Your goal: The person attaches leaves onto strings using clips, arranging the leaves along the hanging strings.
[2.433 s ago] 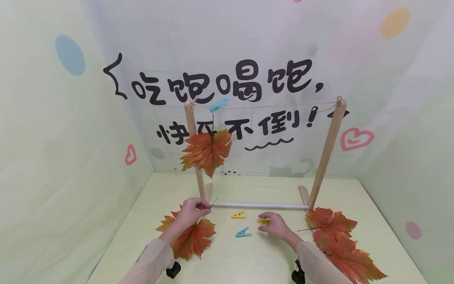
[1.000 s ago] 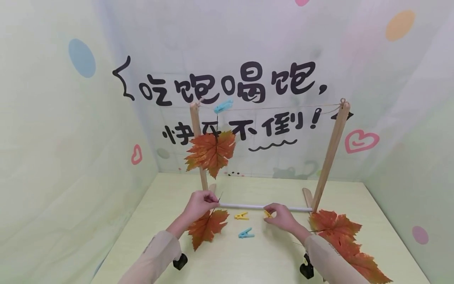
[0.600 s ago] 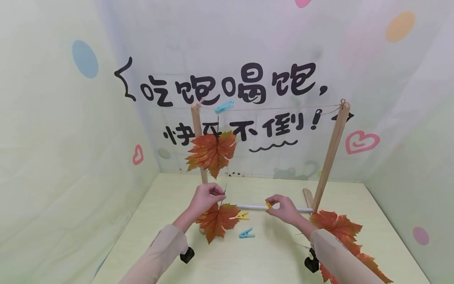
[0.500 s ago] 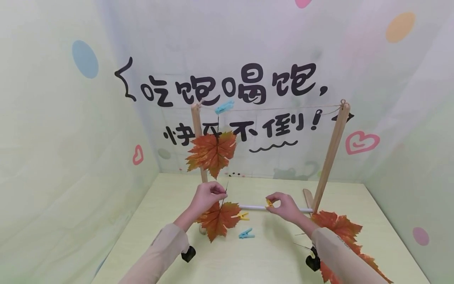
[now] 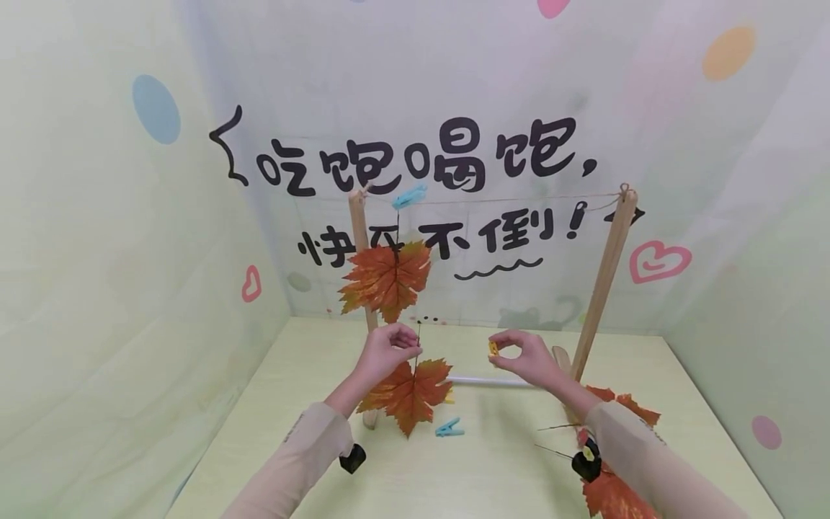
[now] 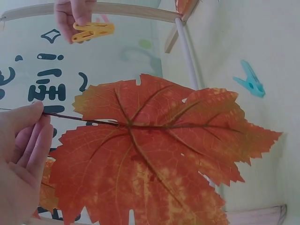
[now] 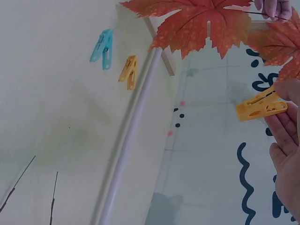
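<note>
My left hand [image 5: 387, 353] pinches the thin dark stem of an orange-red artificial maple leaf [image 5: 411, 400], whose blade hangs below the fingers. In the left wrist view the stem [image 6: 79, 118] runs from between thumb and fingers to the blade. Between the thumb and fingers of my right hand [image 5: 532, 357] is a yellow clothespin [image 7: 258, 107], held at its handle end. Above the left hand, a similar leaf [image 5: 387, 277] hangs from the twine [image 5: 506, 199] by a light-blue clothespin [image 5: 410, 197].
Wooden posts [image 5: 604, 288] carry the twine, with a white rod [image 5: 493, 381] between them low down. On the table lie a blue clothespin [image 5: 450, 427] and another yellow clothespin [image 7: 128, 72]. More leaves [image 5: 619, 497] lie at right, partly under the right forearm.
My left hand has lifted the leaf from the table, up and rightward. My right hand has raised the yellow clothespin. The held leaf now covers most of the other yellow clothespin in the head view.
</note>
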Tool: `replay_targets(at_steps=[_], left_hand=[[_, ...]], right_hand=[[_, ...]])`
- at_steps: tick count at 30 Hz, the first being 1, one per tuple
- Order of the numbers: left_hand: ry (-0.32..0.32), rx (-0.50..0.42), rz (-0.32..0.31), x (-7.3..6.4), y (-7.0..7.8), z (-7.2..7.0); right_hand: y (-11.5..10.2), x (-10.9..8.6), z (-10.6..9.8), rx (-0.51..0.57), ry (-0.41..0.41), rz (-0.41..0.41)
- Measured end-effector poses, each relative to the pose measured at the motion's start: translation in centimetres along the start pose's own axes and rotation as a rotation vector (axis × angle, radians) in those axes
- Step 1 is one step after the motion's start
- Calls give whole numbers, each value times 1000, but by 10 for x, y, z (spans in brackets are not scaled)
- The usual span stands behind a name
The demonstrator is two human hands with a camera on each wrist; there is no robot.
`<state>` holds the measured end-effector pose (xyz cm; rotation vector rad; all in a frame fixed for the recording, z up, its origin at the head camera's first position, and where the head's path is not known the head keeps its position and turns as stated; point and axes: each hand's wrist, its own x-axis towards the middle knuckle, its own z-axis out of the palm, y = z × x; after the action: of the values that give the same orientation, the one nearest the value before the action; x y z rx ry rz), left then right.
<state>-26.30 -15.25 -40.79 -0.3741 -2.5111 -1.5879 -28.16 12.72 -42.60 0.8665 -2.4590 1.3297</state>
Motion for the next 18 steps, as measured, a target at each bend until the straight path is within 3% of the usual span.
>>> replay_targets(at_steps=[10, 18], left_hand=[[-4, 19, 44, 6, 11, 2], [2, 59, 68, 15, 25, 1]], right_hand=[[-21, 14, -21, 82, -24, 64], [-34, 24, -33, 98, -14, 44]])
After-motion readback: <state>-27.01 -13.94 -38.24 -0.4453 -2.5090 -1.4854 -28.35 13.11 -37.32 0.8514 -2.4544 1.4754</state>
